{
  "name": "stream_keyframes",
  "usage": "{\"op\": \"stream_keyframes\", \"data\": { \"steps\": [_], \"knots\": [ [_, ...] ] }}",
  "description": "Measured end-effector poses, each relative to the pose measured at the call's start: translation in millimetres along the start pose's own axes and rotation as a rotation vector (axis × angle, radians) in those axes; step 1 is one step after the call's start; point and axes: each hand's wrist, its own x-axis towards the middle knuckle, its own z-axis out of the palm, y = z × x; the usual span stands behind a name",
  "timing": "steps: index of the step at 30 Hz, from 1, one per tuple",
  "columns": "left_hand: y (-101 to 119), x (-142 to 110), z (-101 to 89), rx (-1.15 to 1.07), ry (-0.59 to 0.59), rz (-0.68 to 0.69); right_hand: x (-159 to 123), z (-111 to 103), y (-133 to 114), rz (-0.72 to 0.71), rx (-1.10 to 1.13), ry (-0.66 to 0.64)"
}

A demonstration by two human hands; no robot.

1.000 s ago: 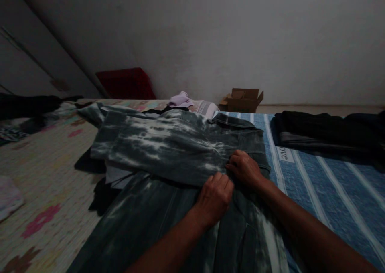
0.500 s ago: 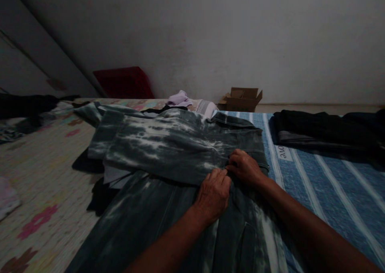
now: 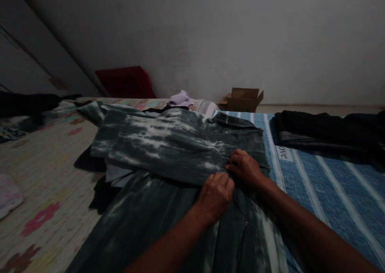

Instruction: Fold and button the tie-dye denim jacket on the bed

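Note:
A dark grey-green jacket (image 3: 162,144) with white tie-dye streaks and visible seams lies spread before me, one sleeve-like part folded across it. My left hand (image 3: 215,193) is closed on the fabric near the edge of that fold, fingers curled under. Just right of it and slightly farther off, my right hand (image 3: 245,166) pinches the same jacket, thumb and fingers together. The fingertips of both hands are partly hidden in the cloth.
Dark folded clothes (image 3: 325,132) are stacked on the blue striped sheet (image 3: 339,185) at right. Grey and black clothes (image 3: 104,193) stick out beneath the jacket at left, over a floral cover (image 3: 63,164). A cardboard box (image 3: 243,100) and a red box-like object (image 3: 126,82) stand by the wall.
My left hand has shifted slightly right and nearer to me, with its fingers more curled. The right hand stays almost in place; the view has moved a little.

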Motion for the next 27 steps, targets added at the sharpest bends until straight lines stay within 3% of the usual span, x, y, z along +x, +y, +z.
{"op": "stream_keyframes", "data": {
  "steps": [13,18,27],
  "knots": [
    [-1.2,-0.7,1.7,-0.004,0.042,0.015,-0.5,-2.5,0.6,-0.007,0.011,-0.009],
    [-0.7,-1.2,2.1,0.014,0.065,0.024,-1.8,-4.7,4.4,-0.072,0.048,-0.053],
    [0.5,-1.3,1.2,0.001,0.049,0.005,-2.3,-2.7,2.5,-0.043,0.048,-0.023]
  ]
}}
